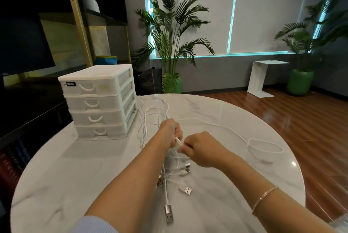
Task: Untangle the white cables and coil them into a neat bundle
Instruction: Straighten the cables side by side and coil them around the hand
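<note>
Both hands, left hand and right hand, pinch the white cables above the desk. Beyond the grip, loops sprawl tangled; below it, USB plugs dangle. Coiling looks unstarted.

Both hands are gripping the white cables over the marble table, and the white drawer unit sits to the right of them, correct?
Not quite. The head view shows the drawer unit to the left of the hands. The rest holds: left hand and right hand grip the white cables over the marble table.

Head view, looking forward-down, close over table.
</note>
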`<state>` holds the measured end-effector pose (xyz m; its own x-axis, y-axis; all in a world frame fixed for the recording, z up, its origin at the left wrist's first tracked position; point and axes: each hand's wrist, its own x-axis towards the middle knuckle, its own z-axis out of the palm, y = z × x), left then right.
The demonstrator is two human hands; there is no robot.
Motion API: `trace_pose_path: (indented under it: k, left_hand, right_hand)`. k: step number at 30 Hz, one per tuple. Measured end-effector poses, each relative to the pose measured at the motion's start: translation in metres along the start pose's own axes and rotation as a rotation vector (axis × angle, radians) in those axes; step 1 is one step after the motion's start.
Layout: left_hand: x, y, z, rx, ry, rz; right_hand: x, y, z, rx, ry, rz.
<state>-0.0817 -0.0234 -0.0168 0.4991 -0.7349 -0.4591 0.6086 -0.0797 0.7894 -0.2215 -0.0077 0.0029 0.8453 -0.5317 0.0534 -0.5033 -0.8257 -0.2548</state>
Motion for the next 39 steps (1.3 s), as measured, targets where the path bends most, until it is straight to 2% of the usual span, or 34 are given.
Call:
trace_pose_path:
  k: [6, 12, 15, 18, 20, 21, 22, 23, 24, 26, 28, 31, 35, 39]
  left_hand:
    - [0.003, -0.007, 0.005, 0.060, 0.054, 0.024]
    - [-0.006, -0.024, 0.019, 0.314, 0.026, 0.037]
    - [-0.011, -0.027, 0.018, 0.662, 0.058, 0.059]
    - [-0.030, -0.021, 0.018, 1.244, 0.019, 0.102]
    - [-0.045, -0.016, 0.020, 1.685, 0.151, 0.278]
    - [-0.054, -0.014, 0.023, 1.818, 0.236, 0.424]
    - [-0.063, -0.016, 0.027, 1.846, 0.262, 0.590]
    - [-0.072, -0.019, 0.031, 1.810, 0.202, 0.740]
    - [-0.076, -0.024, 0.034, 1.682, 0.073, 0.827]
    - [-0.081, -0.034, 0.035, 1.332, -0.189, 0.748]
    - [-0.083, -0.038, 0.032, 1.186, -0.301, 0.661]
    - [-0.083, -0.043, 0.026, 1.284, -0.316, 0.659]
    - [-0.086, -0.036, 0.016, 1.511, -0.240, 0.798]
    - [-0.072, -0.026, -0.011, 1.414, -0.123, 0.870]
  right_hand:
    - [-0.037, 0.014, -0.027, 0.008, -0.192, 0.001]
    - [-0.052, 0.026, -0.035, -0.052, -0.180, 0.050]
    - [-0.048, 0.030, -0.028, -0.103, -0.154, 0.095]
    - [-0.043, 0.037, -0.024, -0.125, -0.140, 0.152]
    - [-0.039, 0.041, -0.021, -0.129, -0.137, 0.183]
    - [-0.037, 0.042, -0.020, -0.129, -0.135, 0.193]
    - [-0.036, 0.041, -0.019, -0.127, -0.135, 0.195]
    - [-0.035, 0.039, -0.017, -0.120, -0.134, 0.192]
    - [-0.033, 0.036, -0.016, -0.104, -0.126, 0.189]
    - [-0.031, 0.030, -0.016, -0.042, -0.090, 0.191]
    - [-0.031, 0.026, -0.017, 0.016, -0.068, 0.197]
    - [-0.037, 0.021, -0.021, 0.093, -0.079, 0.160]
    - [-0.048, 0.035, -0.038, 0.173, -0.086, 0.120]
    - [-0.061, 0.064, -0.061, 0.486, -0.096, 0.189]
